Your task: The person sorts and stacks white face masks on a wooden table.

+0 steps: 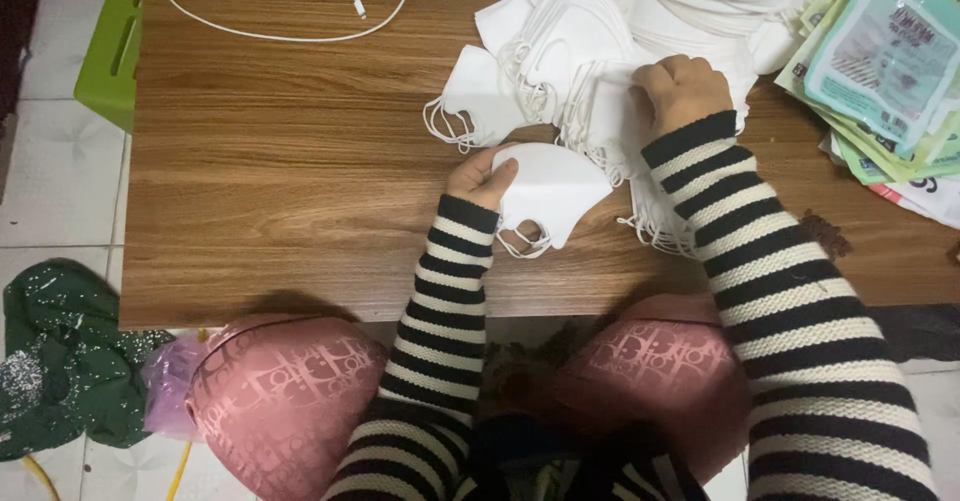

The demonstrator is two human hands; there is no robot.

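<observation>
My left hand (482,177) grips a folded white face mask (556,189) by its left edge, holding it just above the wooden table (280,171). Its ear loop hangs down below my wrist. My right hand (678,91) rests knuckles-up on a spread pile of white masks (560,51), fingers curled into the pile; whether it pinches one mask I cannot tell. Both arms wear black-and-white striped sleeves.
A stack of green and white flat packets (885,61) lies at the right edge. A white cable (290,31) loops across the far left of the table. A green stool (110,46) stands at the left, and a dark green cloth (60,361) lies on the tiled floor.
</observation>
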